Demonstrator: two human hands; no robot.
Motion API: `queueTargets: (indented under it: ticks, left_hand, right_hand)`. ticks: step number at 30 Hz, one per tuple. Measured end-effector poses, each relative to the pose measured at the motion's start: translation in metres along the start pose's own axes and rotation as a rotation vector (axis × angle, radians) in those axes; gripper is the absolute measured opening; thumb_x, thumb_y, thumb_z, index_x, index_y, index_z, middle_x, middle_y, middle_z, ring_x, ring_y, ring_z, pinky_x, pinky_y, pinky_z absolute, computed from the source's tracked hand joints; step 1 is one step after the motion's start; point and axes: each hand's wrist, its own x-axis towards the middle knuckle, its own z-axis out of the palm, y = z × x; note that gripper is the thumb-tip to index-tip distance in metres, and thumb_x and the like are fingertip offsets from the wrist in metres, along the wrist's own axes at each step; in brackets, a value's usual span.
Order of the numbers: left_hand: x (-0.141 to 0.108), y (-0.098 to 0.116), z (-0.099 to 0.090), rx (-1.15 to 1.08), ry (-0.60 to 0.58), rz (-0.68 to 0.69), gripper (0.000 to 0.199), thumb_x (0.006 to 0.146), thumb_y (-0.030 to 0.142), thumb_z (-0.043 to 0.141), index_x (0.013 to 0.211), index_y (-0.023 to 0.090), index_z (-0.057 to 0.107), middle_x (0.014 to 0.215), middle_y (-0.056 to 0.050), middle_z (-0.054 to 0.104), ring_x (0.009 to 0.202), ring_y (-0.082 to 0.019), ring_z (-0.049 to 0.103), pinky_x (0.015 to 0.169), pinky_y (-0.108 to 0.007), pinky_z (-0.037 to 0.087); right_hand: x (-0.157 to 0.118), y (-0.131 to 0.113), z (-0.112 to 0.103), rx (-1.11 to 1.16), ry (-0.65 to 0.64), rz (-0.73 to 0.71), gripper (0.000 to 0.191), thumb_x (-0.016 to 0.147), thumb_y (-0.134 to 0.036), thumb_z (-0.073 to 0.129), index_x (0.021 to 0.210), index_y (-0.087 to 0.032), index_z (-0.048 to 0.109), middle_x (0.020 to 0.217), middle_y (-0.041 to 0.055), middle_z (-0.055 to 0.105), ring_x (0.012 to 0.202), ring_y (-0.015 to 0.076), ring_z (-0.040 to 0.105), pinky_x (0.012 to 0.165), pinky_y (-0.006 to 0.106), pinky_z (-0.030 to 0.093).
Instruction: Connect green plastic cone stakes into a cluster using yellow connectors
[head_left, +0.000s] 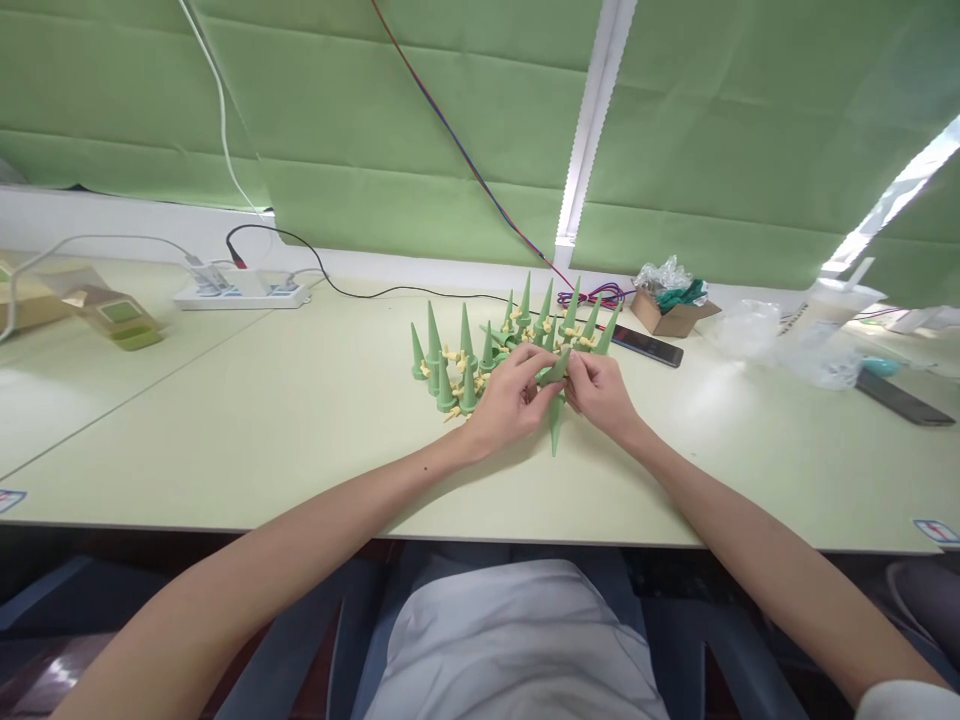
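My left hand is closed around a green cone, which lies tilted between thumb and fingers. Right beside it, my right hand is closed in a pinch against the cone's right edge; what sits between its fingertips is hidden. Below the hands another green cone lies on the table, its point towards me. Several green cones stand upright to the left and behind, with small yellow pieces around and between them. My fingers cover part of this cluster.
A phone lies behind my right hand, near a small cardboard box with plastic wrap. Farther right are a lidded cup and a dark phone-like slab. A power strip with cables sits back left. The table edge runs before me.
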Motion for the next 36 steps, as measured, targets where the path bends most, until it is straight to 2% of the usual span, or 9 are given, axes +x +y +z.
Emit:
queueTargets:
  ticks: [6, 11, 15, 17, 23, 27, 31, 33, 36]
  left_hand:
    - [0.001, 0.001, 0.000, 0.038, 0.067, -0.007, 0.012, 0.097, 0.023, 0.056, 0.108, 0.021, 0.055, 0.117, -0.008, 0.056, 0.057, -0.004, 0.047, 0.053, -0.023, 0.041]
    - [0.003, 0.007, -0.002, -0.097, 0.126, -0.228, 0.028, 0.091, 0.038, 0.067, 0.094, 0.021, 0.046, 0.099, 0.000, 0.058, 0.053, -0.003, 0.046, 0.050, -0.022, 0.037]
    - [0.005, 0.010, -0.003, -0.242, -0.016, -0.370, 0.041, 0.097, 0.054, 0.055, 0.077, 0.019, 0.051, 0.060, 0.004, 0.052, 0.045, -0.007, 0.045, 0.047, -0.023, 0.036]
    - [0.006, 0.011, -0.004, -0.347, -0.071, -0.436, 0.053, 0.100, 0.062, 0.044, 0.074, 0.017, 0.056, 0.053, 0.003, 0.051, 0.041, -0.009, 0.046, 0.046, -0.025, 0.038]
    - [0.009, 0.011, -0.006, -0.580, -0.158, -0.599, 0.065, 0.089, 0.075, 0.053, 0.073, 0.013, 0.062, 0.079, -0.008, 0.067, 0.044, -0.008, 0.054, 0.038, -0.023, 0.039]
    - [0.009, 0.009, -0.009, -0.607, -0.200, -0.581, 0.061, 0.088, 0.073, 0.058, 0.078, 0.014, 0.060, 0.083, -0.007, 0.067, 0.046, -0.007, 0.055, 0.039, -0.022, 0.040]
    - [0.007, 0.007, -0.009, -0.508, -0.258, -0.531, 0.057, 0.090, 0.073, 0.055, 0.083, 0.017, 0.057, 0.061, 0.000, 0.058, 0.045, -0.011, 0.053, 0.043, -0.025, 0.040]
    - [0.005, 0.007, -0.008, -0.357, -0.227, -0.451, 0.050, 0.088, 0.068, 0.061, 0.084, 0.019, 0.055, 0.054, 0.004, 0.051, 0.044, -0.011, 0.049, 0.046, -0.025, 0.038]
    - [0.003, 0.006, -0.004, -0.149, -0.094, -0.266, 0.041, 0.085, 0.055, 0.072, 0.087, 0.020, 0.051, 0.069, 0.003, 0.054, 0.049, -0.009, 0.047, 0.049, -0.025, 0.036]
  right_hand:
    - [0.000, -0.003, 0.004, 0.054, 0.024, 0.016, 0.061, 0.096, -0.073, 0.044, 0.060, -0.024, 0.037, 0.046, -0.0036, 0.039, 0.043, 0.0115, 0.039, 0.042, 0.027, 0.032]
    - [0.000, -0.003, 0.005, 0.134, 0.057, 0.034, 0.057, 0.097, -0.070, 0.047, 0.065, -0.024, 0.041, 0.051, -0.0043, 0.040, 0.043, 0.0111, 0.041, 0.042, 0.026, 0.034]
    - [0.001, -0.001, 0.002, 0.221, 0.094, 0.045, 0.055, 0.096, -0.069, 0.050, 0.067, -0.024, 0.041, 0.053, -0.0059, 0.039, 0.042, 0.0095, 0.039, 0.040, 0.026, 0.033]
    - [0.002, 0.000, 0.000, 0.216, 0.098, 0.037, 0.054, 0.096, -0.068, 0.051, 0.067, -0.023, 0.043, 0.054, -0.0055, 0.040, 0.042, 0.0092, 0.039, 0.040, 0.025, 0.033]
    - [-0.001, 0.006, -0.002, 0.113, 0.032, 0.005, 0.055, 0.098, -0.065, 0.050, 0.065, -0.022, 0.043, 0.059, -0.0026, 0.045, 0.046, 0.0097, 0.042, 0.042, 0.025, 0.034]
    - [-0.002, 0.005, -0.001, 0.090, 0.015, -0.008, 0.056, 0.099, -0.066, 0.047, 0.063, -0.023, 0.043, 0.054, -0.0026, 0.045, 0.045, 0.0110, 0.043, 0.042, 0.026, 0.035]
    - [-0.001, -0.002, -0.001, 0.027, 0.039, -0.026, 0.061, 0.098, -0.069, 0.046, 0.058, -0.023, 0.042, 0.048, -0.0025, 0.043, 0.045, 0.0118, 0.042, 0.044, 0.027, 0.034]
    - [-0.001, -0.004, -0.002, 0.032, 0.062, -0.011, 0.064, 0.097, -0.070, 0.046, 0.055, -0.023, 0.039, 0.045, -0.0028, 0.040, 0.044, 0.0114, 0.039, 0.043, 0.027, 0.032]
    - [-0.001, -0.003, -0.002, 0.108, 0.049, 0.033, 0.066, 0.096, -0.073, 0.046, 0.053, -0.024, 0.034, 0.043, -0.0037, 0.036, 0.041, 0.0108, 0.036, 0.040, 0.027, 0.029]
